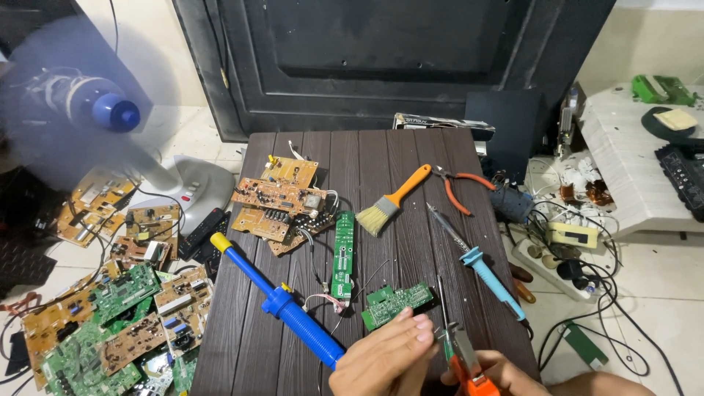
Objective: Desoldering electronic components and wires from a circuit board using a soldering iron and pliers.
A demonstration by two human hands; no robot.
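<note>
Both hands sit at the near edge of the counter point(440, 154), low in the head view. Left hand point(381, 356) has its fingers point(419, 323) curled shut, tips pressing on the near edge of a small green circuit board point(396, 302) that lies flat on the dark wood slats. Right hand point(506, 375) is only partly in view; its fingers are closed round the orange handles of small pliers point(462, 350), and the pliers' nose pinches a thin metal wire point(441, 301) that stands nearly upright just right of the board. Can't tell if the wire's lower end touches the board.

Step in hand, judging by this: holding the small board steady w/ the left hand while the wire is worked w/ the pliers, i.e. prep or lead-fitting, not soldering yet, since the blue-handled soldering iron point(480, 264) lies untouched on the counter, just right of the wire, tip pointing away. Blue desoldering pump point(282, 304) w/ a yellow knob also lies idle, left of the hands.

Next move prob. calls for a firm hold on the board so it doesn't slide on the slats, plus fine control of the pliers' tip; the wire looks thin and easy to bend.

Elsewhere on the counter: long narrow green board point(343, 253), a stack of brown circuit boards point(279, 202), an orange-handled brush point(392, 202), orange-handled cutters point(460, 189) at the far right. On the floor left: more loose boards point(117, 315) and a running fan point(81, 103).
</note>
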